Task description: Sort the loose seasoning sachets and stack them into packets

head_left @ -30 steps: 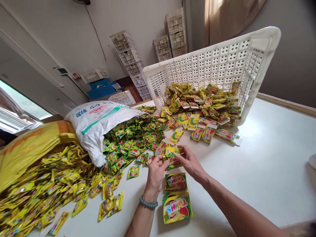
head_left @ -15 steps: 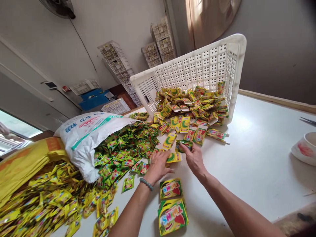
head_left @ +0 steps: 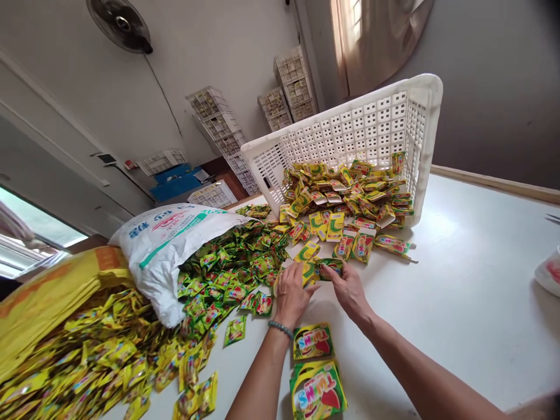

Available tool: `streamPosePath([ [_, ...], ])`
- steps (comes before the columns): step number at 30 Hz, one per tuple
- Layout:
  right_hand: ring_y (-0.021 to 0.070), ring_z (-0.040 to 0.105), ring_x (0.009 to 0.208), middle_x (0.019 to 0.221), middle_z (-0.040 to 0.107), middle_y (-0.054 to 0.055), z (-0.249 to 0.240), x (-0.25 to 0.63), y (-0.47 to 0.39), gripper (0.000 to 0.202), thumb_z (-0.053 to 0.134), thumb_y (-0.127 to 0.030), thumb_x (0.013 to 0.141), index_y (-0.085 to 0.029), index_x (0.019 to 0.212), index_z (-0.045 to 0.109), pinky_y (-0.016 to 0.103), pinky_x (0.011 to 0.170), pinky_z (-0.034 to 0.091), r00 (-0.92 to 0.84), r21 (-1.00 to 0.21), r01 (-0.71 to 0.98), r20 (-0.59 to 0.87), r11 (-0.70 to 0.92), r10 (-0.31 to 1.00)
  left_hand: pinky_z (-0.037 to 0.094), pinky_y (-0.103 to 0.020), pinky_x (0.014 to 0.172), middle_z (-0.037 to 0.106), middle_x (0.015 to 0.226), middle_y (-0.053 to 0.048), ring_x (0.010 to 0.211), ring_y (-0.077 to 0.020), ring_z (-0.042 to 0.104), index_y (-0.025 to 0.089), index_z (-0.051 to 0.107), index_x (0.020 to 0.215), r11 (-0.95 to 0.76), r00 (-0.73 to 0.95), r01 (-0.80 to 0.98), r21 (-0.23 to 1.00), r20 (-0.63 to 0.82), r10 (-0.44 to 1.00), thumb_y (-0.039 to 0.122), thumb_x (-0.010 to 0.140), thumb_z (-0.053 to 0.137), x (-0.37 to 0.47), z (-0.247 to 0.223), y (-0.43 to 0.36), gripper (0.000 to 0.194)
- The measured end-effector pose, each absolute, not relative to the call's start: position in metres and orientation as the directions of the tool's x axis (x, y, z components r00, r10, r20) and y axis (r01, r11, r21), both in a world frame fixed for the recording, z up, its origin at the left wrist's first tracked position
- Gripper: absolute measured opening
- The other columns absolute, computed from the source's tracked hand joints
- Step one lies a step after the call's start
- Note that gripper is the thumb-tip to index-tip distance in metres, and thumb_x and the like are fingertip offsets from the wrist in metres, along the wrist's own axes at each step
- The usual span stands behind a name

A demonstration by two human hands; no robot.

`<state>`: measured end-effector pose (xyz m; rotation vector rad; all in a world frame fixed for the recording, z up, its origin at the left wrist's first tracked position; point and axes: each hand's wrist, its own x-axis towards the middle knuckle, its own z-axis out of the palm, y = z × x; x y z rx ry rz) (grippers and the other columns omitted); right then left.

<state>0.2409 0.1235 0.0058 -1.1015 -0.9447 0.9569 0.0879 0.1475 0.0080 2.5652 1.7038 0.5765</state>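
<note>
My left hand [head_left: 292, 294], with a beaded bracelet at the wrist, is closed around a small yellow carton [head_left: 308, 272] above the white table. Between the thumb and fingers of my right hand [head_left: 351, 293] is a green sachet [head_left: 331, 268], its end right at the carton's right end. Whether it has entered the carton I cannot tell. Nearer to me lie two larger printed boxes, a small one [head_left: 313, 341] and a bigger one [head_left: 318, 389]. Loose green sachets [head_left: 227, 280] spread left of my hands. Several small cartons [head_left: 363, 245] lie just beyond them.
A white plastic basket [head_left: 426, 146] lies tipped on its side, small cartons spilling out. At left, a white sack [head_left: 151, 245] and a yellow sack [head_left: 52, 280] stand by heaps of green and yellow sachets [head_left: 109, 356]. A white bowl [head_left: 550, 271] sits far right.
The view has shifted, so everything sits slightly lower and further right. My right hand has brought the green sachet up against the yellow carton in my left hand.
</note>
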Motion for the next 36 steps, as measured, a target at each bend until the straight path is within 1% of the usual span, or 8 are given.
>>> streamPosePath([
  [7,0.0233,0.061,0.076,0.084,0.071,0.008,0.003,0.249,0.126,0.043,0.062,-0.056,0.075,-0.016,0.091,0.064,0.038,0.074,0.048,0.365,-0.988,-0.086,0.088,0.128,0.927,0.041,-0.043,0.092,0.07,0.098,-0.011,0.101,-0.0278,0.058,0.019,0.067,0.099,-0.39,0.328,0.893,0.222,0.272,0.905,0.024,0.081,0.063,0.089,0.005,0.166,0.018],
  [13,0.0223,0.059,0.073,0.076,0.069,0.006,0.008,0.244,0.122,0.039,0.062,-0.056,0.074,-0.017,0.081,0.063,0.036,0.07,0.046,0.339,-0.992,-0.073,0.073,0.103,0.938,0.035,-0.046,0.104,0.066,0.112,-0.013,0.117,-0.0283,0.05,0.018,0.06,0.119,-0.341,0.208,0.869,0.359,0.36,0.91,0.013,0.083,0.051,0.07,0.015,0.164,0.038],
  [18,0.0218,0.06,0.073,0.076,0.069,0.005,0.008,0.245,0.121,0.036,0.063,-0.054,0.075,-0.018,0.08,0.063,0.034,0.068,0.046,0.324,-0.991,-0.072,0.086,0.115,0.942,0.039,-0.042,0.103,0.066,0.115,-0.012,0.114,-0.0273,0.054,0.021,0.06,0.116,-0.227,-0.044,0.776,0.588,0.41,0.911,0.017,0.08,0.054,0.05,0.027,0.173,0.036],
  [24,0.02,0.063,0.074,0.083,0.071,0.003,0.02,0.232,0.109,0.04,0.073,-0.048,0.068,-0.019,0.095,0.067,0.03,0.065,0.048,-0.178,-0.956,-0.293,0.027,-0.027,0.984,0.054,-0.031,0.076,0.07,0.108,-0.011,0.094,-0.0211,0.068,0.016,0.054,0.115,-0.153,-0.241,0.438,0.886,0.279,0.93,0.036,0.083,0.049,0.027,0.041,0.144,0.038],
  [27,0.017,0.061,0.067,0.077,0.07,0.001,0.029,0.224,0.1,0.04,0.075,-0.047,0.067,-0.02,0.095,0.069,0.028,0.063,0.047,-0.344,-0.938,-0.326,0.0,-0.119,0.939,0.054,-0.025,0.068,0.072,0.104,-0.006,0.086,-0.018,0.07,0.02,0.056,0.11,-0.049,-0.229,0.022,0.999,0.053,0.972,0.037,0.072,0.062,0.033,0.041,0.113,0.042],
  [29,0.016,0.06,0.065,0.07,0.068,0.0,0.031,0.22,0.095,0.033,0.076,-0.047,0.067,-0.019,0.082,0.069,0.028,0.065,0.047,-0.397,-0.935,-0.325,-0.001,-0.142,0.918,0.054,-0.025,0.067,0.073,0.099,-0.004,0.084,-0.0174,0.07,0.021,0.055,0.109,0.053,-0.207,-0.217,0.975,-0.099,0.973,0.033,0.067,0.067,0.041,0.037,0.097,0.046],
  [34,0.0222,0.065,0.075,0.074,0.07,0.003,0.017,0.217,0.096,0.037,0.075,-0.051,0.067,-0.017,0.082,0.069,0.035,0.073,0.05,-0.461,-0.941,-0.285,-0.033,-0.183,0.887,0.055,-0.03,0.076,0.073,0.101,-0.004,0.088,-0.0192,0.07,0.024,0.056,0.109,0.038,-0.299,-0.289,0.957,-0.128,0.946,0.039,0.07,0.069,0.041,0.021,0.09,0.044],
  [36,0.0249,0.065,0.08,0.081,0.07,0.006,0.008,0.222,0.104,0.039,0.073,-0.053,0.068,-0.017,0.083,0.07,0.038,0.076,0.05,-0.335,-0.963,-0.241,-0.033,-0.12,0.942,0.055,-0.032,0.081,0.072,0.104,-0.005,0.093,-0.02,0.069,0.023,0.058,0.107,-0.039,-0.373,-0.245,0.969,-0.057,0.926,0.044,0.07,0.07,0.032,0.014,0.093,0.044],
])
